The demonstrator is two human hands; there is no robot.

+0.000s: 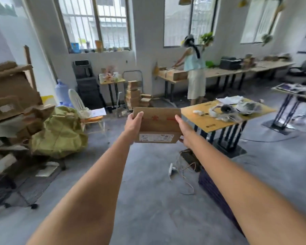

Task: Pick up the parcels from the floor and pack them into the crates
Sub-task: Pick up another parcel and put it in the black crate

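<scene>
Both hands hold one cardboard parcel (pixel 157 124) out front, well above the grey floor (pixel 148 191): left hand (pixel 133 123) grips its left edge, right hand (pixel 185 130) its right edge.

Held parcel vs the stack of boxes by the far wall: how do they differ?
The parcel is off the floor, gripped at its sides by the left hand and right hand; the stack of boxes sits on the floor, untouched. The parcel is single, with a white label and red markings facing the camera; the stack holds several boxes, markings too blurred to read. Both are brown cardboard.
</scene>
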